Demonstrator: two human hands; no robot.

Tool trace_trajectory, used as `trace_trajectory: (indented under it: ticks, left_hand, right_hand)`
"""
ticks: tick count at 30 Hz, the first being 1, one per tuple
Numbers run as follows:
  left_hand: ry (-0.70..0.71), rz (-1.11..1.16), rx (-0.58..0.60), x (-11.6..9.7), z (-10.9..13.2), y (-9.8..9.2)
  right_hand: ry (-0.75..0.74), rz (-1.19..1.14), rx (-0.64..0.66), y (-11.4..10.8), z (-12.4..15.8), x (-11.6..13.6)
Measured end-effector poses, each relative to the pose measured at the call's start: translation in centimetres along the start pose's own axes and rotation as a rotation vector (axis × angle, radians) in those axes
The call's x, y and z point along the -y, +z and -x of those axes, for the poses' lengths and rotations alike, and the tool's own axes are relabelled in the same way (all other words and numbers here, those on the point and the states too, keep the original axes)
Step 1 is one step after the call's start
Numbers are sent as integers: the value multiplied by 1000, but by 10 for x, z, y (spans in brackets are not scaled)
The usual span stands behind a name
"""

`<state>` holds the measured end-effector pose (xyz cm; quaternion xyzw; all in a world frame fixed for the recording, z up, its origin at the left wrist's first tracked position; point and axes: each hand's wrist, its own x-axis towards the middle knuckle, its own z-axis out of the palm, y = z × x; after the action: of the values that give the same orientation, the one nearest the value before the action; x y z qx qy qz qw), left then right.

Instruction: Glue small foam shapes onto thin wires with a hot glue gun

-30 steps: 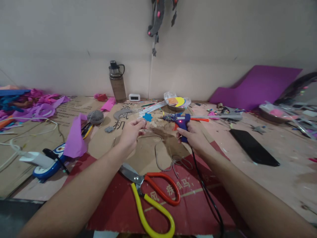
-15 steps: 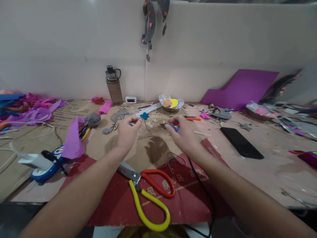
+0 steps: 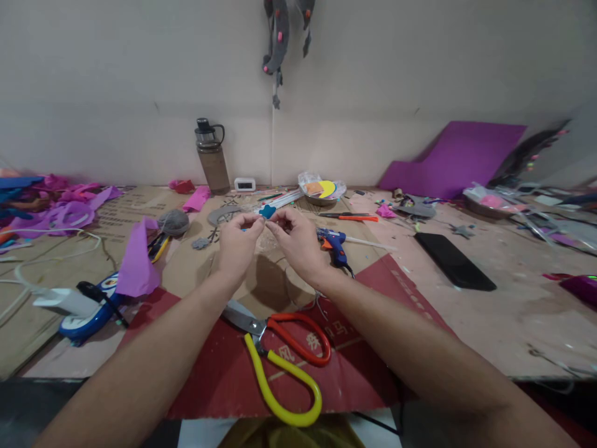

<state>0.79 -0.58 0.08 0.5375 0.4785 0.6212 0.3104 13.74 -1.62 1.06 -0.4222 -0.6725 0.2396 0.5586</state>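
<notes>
Left hand [image 3: 237, 244] and right hand [image 3: 298, 241] meet fingertip to fingertip, both pinched shut on a small blue flower piece [image 3: 267, 211] held above the counter [image 3: 489, 311]. Under the wrists lies a red sheet [image 3: 224, 379] printed with pale Chinese characters; 2 read 风 and 疫. Black print on the cardboard [image 3: 196, 274] beside the left hand is too covered to read. Beyond the right hand, a metal bowl [image 3: 321, 200] holds yellow and orange cut-outs in clear wrap. Beyond the left hand stands a brownish bottle [image 3: 212, 158], contents unclear.
</notes>
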Motion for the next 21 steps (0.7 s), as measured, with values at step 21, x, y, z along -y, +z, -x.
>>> trace_trajectory:
  ticks: [21]
  left_hand:
    - [-128, 201, -48, -15, 9, 11]
  right_hand:
    - [85, 49, -16, -1, -3, 1]
